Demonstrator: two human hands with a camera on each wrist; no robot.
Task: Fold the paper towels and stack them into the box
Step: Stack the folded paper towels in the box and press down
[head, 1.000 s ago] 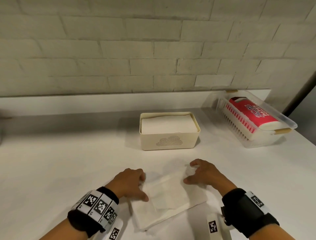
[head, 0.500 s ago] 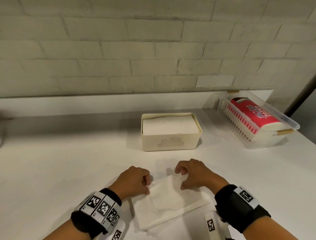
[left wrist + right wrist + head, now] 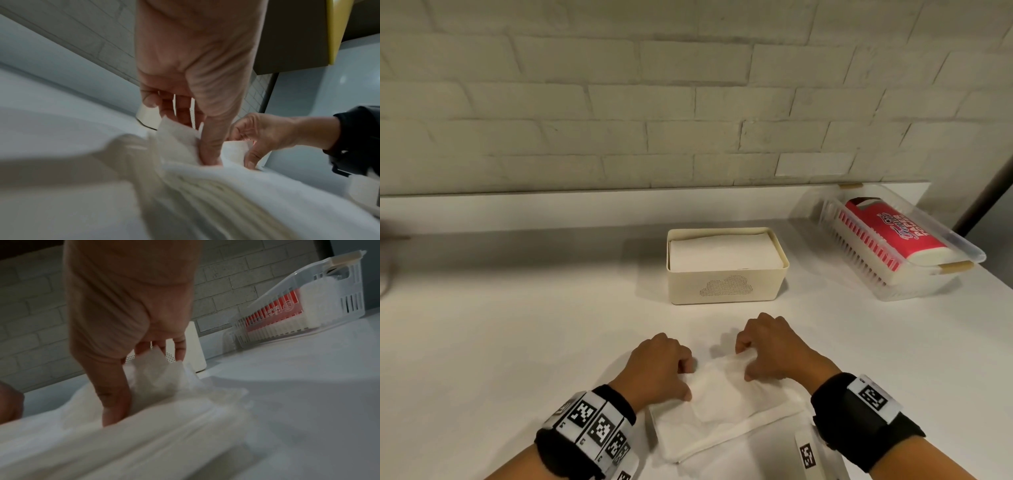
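A white paper towel [image 3: 726,407] lies partly folded on the white counter [image 3: 517,342] near its front edge. My left hand [image 3: 681,380] pinches the towel's far left corner between thumb and fingers; the left wrist view shows that corner [image 3: 176,138] raised. My right hand [image 3: 748,365] pinches the far right corner, bunched under my fingers [image 3: 156,371]. Behind the towel stands the cream box [image 3: 726,287] with a dotted cloud on its front, holding a stack of folded towels [image 3: 722,255] up to its rim.
A clear plastic basket [image 3: 914,281] at the back right holds a red and white pack of paper towels [image 3: 887,233]. A pale brick wall [image 3: 688,102] rises behind a low ledge. The counter's right edge runs close to the basket.
Both hands have drawn closer together and a little forward over the towel. The towel's far edge has lifted and bunched between the two pinches.
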